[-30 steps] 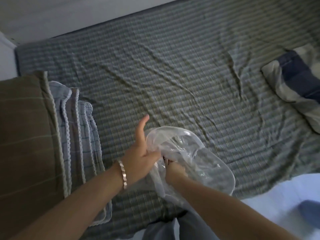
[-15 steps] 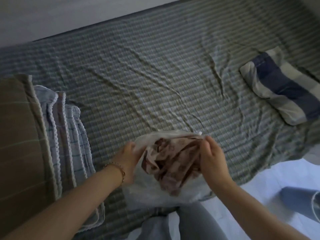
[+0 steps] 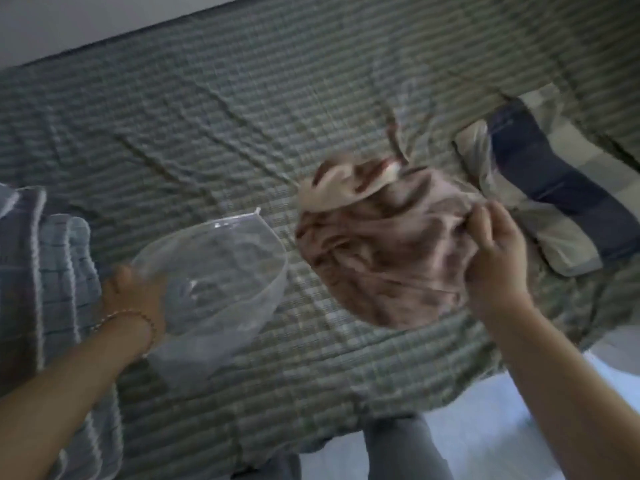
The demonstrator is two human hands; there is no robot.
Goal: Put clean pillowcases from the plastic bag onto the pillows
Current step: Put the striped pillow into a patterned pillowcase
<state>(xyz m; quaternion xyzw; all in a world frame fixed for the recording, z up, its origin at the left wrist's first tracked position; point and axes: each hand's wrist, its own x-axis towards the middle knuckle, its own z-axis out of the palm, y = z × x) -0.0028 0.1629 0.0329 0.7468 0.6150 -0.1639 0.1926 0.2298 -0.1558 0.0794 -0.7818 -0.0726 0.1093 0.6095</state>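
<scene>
The bundle of pillowcases (image 3: 384,251) is out of the bag and hangs in the air just to the near-left of the striped pillow (image 3: 540,188), touching nothing but the right hand (image 3: 495,261), which pinches a fold at the edge of the bundle closest to that pillow. It is a crumpled brown-and-pink wad. What long axis it has runs from a pale corner at the top, the end farthest from the person, down toward them. Which way any opening faces I cannot tell (the picture is blurred and the cloth is all folds).

Well to the left of the pillow, beyond the bundle, the plastic bag (image 3: 221,271) gapes with its mouth turned up and toward the pillow. The left hand (image 3: 133,296) grips its far side, fingers curled into the plastic. Both hands are full, then.

To my eye the unpacking step is about done and the dressing step not yet begun. The next move calls for dropping the bag to free the left hand, shaking one case out of the wad, finding its open end, and lining that up with a short end of the pillow, which lies slantwise on the bed (image 3: 242,116).
</scene>
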